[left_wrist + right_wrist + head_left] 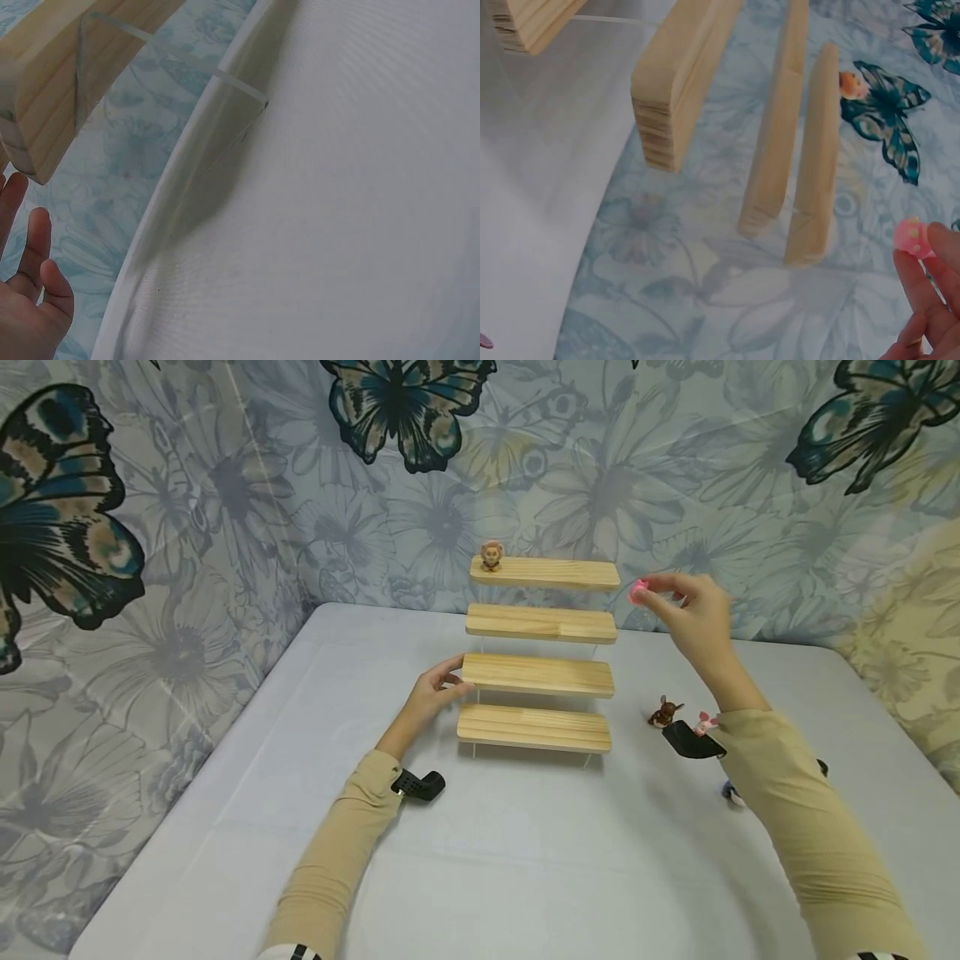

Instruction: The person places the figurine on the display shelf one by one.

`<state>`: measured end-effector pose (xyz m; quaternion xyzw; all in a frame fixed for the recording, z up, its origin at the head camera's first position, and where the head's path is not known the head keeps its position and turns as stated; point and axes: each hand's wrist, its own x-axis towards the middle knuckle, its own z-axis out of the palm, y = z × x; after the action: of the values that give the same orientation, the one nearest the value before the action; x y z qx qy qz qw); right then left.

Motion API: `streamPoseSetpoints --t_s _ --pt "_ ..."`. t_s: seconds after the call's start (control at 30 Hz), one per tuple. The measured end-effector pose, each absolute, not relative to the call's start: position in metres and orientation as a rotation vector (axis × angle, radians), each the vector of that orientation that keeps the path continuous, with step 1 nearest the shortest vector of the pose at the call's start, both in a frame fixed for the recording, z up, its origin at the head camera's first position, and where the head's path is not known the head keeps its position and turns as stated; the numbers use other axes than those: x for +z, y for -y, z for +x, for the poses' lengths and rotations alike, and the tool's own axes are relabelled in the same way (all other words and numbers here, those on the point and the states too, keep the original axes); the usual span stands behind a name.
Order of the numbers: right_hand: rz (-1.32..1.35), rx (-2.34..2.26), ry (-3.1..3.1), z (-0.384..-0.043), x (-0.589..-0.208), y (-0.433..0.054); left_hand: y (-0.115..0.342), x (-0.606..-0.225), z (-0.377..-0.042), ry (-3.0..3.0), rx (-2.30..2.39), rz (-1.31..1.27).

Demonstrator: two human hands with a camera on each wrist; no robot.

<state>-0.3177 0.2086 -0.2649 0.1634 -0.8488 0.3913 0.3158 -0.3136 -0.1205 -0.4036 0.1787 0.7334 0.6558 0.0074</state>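
A tiered stand with wooden shelves (538,675) stands on the white table. My left hand (435,689) is at the left end of the second shelf from the bottom, its fingertips touching or very close to the wood; in the left wrist view these fingers (36,244) are loosely extended by the shelf's corner. Beyond the right end of the top shelf, my right hand (693,606) pinches a small pink figurine (638,591) between thumb and fingers. Pale spots show on the pink figurine (911,237) in the right wrist view. A lion figurine (492,555) sits at the top shelf's left end.
On the table at right are a brown figurine (663,712) and a pink-and-white figurine (706,723), close to the right wrist's black camera mount (692,741). A dark blue-and-white figurine (732,792) is partly hidden by the right sleeve. Butterfly-print cloth (442,518) hangs behind.
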Motion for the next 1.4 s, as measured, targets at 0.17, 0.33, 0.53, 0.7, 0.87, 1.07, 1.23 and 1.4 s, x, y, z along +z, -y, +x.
streamPoseSetpoints --t_s 0.17,0.33,0.53,0.7,0.87,1.07,1.23,1.4 --pt "0.46 0.965 2.236 -0.323 -0.261 -0.199 0.123 -0.415 -0.322 -2.315 2.054 0.562" --pt "0.479 0.945 2.224 -0.329 -0.259 -0.191 0.124 -0.416 -0.321 -2.316 2.067 0.578" --pt "0.504 0.956 2.223 -0.337 -0.259 -0.183 0.125 -0.409 -0.315 -2.275 2.074 0.55" --pt "0.499 0.966 2.248 -0.342 -0.257 -0.173 0.122 -0.397 -0.305 -2.259 2.067 0.572" --pt "0.542 0.98 2.244 -0.347 -0.254 -0.162 0.121 -0.393 -0.301 -2.27 2.045 0.567" --pt "0.545 0.973 2.239 -0.352 -0.251 -0.152 0.121 -0.391 -0.302 -2.292 2.028 0.558" --pt "0.522 0.99 2.237 -0.356 -0.247 -0.147 0.12 -0.388 -0.303 -2.302 2.014 0.575" --pt "0.505 1.018 2.239 -0.363 -0.249 -0.14 0.121 -0.393 -0.308 -2.263 2.044 0.586"
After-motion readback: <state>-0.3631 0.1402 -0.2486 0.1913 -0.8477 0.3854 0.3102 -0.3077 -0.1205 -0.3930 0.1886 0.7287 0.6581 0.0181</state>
